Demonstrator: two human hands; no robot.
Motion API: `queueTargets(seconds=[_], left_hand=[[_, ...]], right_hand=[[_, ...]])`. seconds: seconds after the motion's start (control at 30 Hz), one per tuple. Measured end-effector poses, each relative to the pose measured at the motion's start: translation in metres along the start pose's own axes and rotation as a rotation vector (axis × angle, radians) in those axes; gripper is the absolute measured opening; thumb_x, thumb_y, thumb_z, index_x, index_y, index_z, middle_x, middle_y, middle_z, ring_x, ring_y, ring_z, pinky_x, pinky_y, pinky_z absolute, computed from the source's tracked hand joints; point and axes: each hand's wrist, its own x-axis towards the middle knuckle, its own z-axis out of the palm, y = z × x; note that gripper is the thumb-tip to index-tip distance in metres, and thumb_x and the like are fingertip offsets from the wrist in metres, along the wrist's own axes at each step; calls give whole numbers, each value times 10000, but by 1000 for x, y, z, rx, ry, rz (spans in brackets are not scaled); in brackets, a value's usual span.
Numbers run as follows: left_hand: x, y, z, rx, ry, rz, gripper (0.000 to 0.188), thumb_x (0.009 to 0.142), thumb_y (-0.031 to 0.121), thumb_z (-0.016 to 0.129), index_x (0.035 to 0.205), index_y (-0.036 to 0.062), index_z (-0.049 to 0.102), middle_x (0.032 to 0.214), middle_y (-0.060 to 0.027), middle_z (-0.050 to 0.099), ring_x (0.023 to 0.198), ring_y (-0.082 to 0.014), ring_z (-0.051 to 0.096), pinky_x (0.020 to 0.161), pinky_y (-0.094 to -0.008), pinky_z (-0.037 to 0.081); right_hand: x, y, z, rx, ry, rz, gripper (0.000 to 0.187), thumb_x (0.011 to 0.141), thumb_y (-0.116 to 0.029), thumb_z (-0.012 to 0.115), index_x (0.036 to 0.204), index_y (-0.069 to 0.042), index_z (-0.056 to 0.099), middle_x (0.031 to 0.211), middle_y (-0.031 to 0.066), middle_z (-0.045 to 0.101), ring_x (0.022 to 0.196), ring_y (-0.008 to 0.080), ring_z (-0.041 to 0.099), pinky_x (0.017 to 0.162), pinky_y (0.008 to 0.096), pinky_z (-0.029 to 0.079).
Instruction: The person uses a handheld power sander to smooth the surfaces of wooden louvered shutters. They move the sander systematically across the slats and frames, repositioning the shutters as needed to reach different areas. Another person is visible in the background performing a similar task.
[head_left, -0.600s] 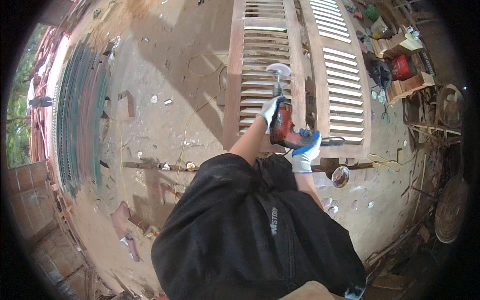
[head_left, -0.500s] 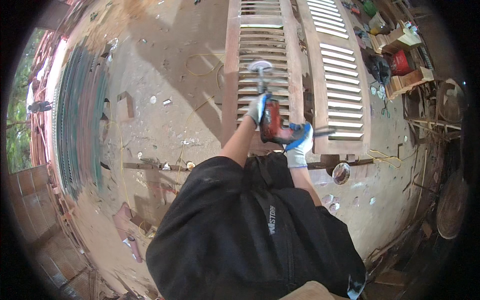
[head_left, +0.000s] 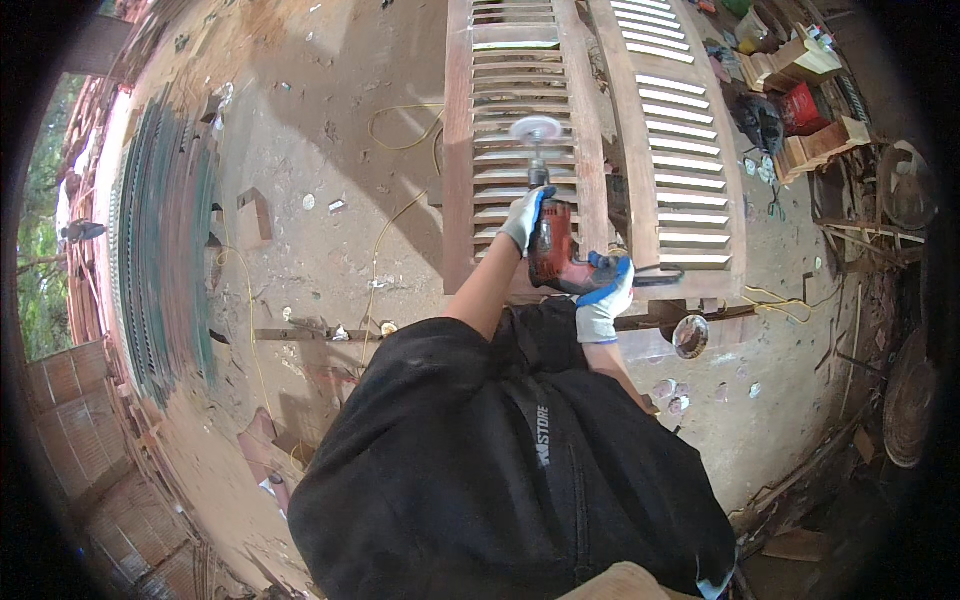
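Both my hands wear white and blue work gloves and grip a red power drill (head_left: 556, 245). A round, light sanding disc (head_left: 536, 130) is fitted at its far end, blurred. My left hand (head_left: 526, 219) wraps around the drill's front body behind the chuck. My right hand (head_left: 607, 303) closes around the handle at the right, and a dark cord leaves the handle's end. Below the drill lies a wooden louvered shutter (head_left: 459, 190) with many slats. The disc is over its slats; whether it touches them I cannot tell.
A second louvered shutter (head_left: 735, 200) lies to the right. Stacked greenish slats (head_left: 165, 240) stand at the left. A wood block (head_left: 254, 217) and a yellow cord (head_left: 375, 255) are on the floor. Wooden pieces (head_left: 825, 150) and a red container (head_left: 802, 110) sit at the far right.
The drill and disc have shifted slightly to the right over the same shutter, my hands moving with them. My grip on the drill stays the same.
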Motion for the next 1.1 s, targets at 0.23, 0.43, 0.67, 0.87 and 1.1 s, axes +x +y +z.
queueTargets(seconds=[0.23, 0.43, 0.67, 0.87, 1.1], left_hand=[[55, 10, -91, -139, -92, -38, 263, 761, 368, 661, 830, 115, 653, 700, -42, 623, 536, -176, 577, 497, -328, 482], [1, 39, -62, -148, -299, -106, 225, 849, 326, 549, 791, 111, 580, 731, -74, 624, 591, -216, 594, 571, -358, 510], [-41, 58, -46, -64, -182, -31, 209, 820, 335, 592, 835, 127, 585, 718, -53, 618, 573, -203, 580, 542, -345, 491], [-14, 28, -46, -276, -287, 2, 246, 839, 344, 549, 846, 106, 612, 761, -81, 639, 640, -239, 606, 621, -379, 516], [9, 7, -14, -128, -120, -62, 265, 788, 388, 622, 820, 125, 609, 692, -28, 590, 537, -192, 549, 545, -351, 484]], right_hand=[[-8, 35, 29, -80, -60, 181, 207, 831, -232, 635, 709, -82, 564, 657, 43, 591, 583, 182, 585, 578, 329, 487], [-26, 42, 35, -50, -18, 140, 185, 826, -204, 649, 719, -72, 575, 669, 43, 602, 586, 172, 581, 586, 303, 472], [-35, 44, 41, -179, -85, 82, 191, 838, -197, 631, 727, -55, 567, 649, 33, 581, 575, 144, 568, 574, 282, 456], [-7, 12, 47, -200, -173, 135, 184, 820, -183, 649, 722, -59, 555, 639, 48, 576, 549, 169, 563, 567, 309, 472], [7, -9, 27, -91, -38, 153, 143, 819, -178, 647, 784, -60, 574, 702, 60, 596, 612, 204, 592, 594, 338, 486]])
